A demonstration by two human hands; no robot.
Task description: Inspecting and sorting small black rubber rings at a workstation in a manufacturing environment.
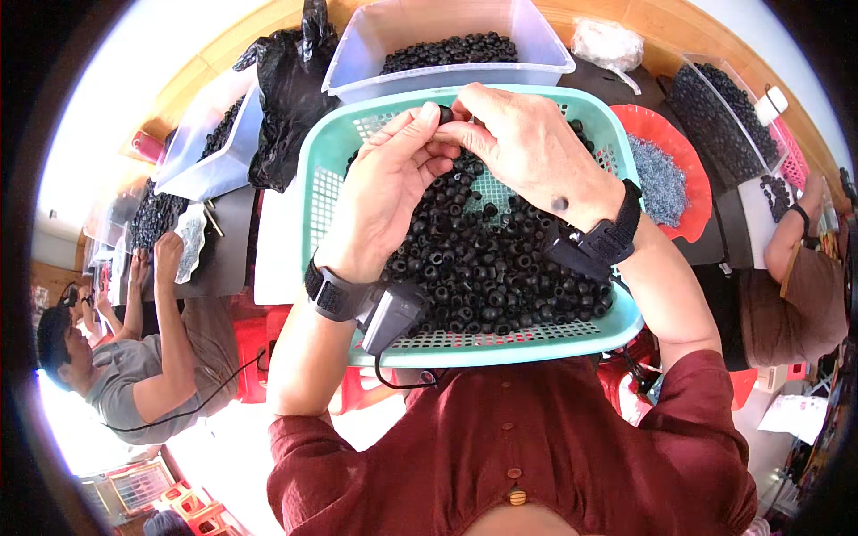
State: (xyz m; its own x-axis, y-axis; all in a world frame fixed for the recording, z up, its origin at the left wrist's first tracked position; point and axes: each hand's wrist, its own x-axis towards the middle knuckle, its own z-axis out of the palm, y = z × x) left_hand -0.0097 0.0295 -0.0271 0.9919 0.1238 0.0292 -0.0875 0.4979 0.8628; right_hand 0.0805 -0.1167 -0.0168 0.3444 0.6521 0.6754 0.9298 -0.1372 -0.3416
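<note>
A small round black plastic piece point(445, 114) is pinched up between my two hands, over the far part of a mint-green mesh basket point(311, 192). My left hand point(380, 192) has its thumb and forefinger closed on it from the left. From the right, the thumb and bent fingers of my right hand point(536, 152) close on the same piece and hide part of it. Below them, a heap of similar hollow black pieces point(483, 281) fills much of the basket. Any smaller part between the fingertips is hidden.
Behind the basket stands a clear bin point(447, 82) of black pieces, with a black plastic bag point(290, 107) to its left. A red dish point(697, 192) of small grey-blue parts point(657, 183) sits right. Co-workers point(134, 375) sit left and right, near more bins point(201, 165).
</note>
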